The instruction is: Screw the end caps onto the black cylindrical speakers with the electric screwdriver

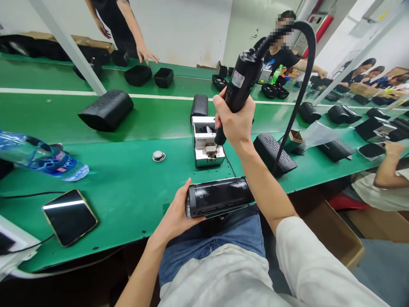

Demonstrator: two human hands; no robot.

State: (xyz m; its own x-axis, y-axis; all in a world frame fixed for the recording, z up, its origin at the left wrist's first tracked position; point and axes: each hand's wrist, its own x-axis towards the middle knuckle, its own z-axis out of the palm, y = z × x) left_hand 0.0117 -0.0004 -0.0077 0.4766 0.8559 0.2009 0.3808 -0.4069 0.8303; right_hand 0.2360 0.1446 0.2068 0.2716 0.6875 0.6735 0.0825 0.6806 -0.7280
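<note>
My right hand (234, 121) is closed round a black electric screwdriver (241, 81) with a thick black cable arching off to the right. Its tip points down into a small silver screw-feeder box (206, 147) on the green bench. My left hand (179, 211) grips the left end of a black cylindrical speaker (220, 195), which lies sideways at the bench edge above my lap.
A phone (69, 216) lies face up at the near left, with a water bottle (44, 160) behind it and a small round metal part (159, 156) mid-bench. Black speaker housings (107, 110) sit along the green conveyor (96, 140). Other people work at the far side and at the right.
</note>
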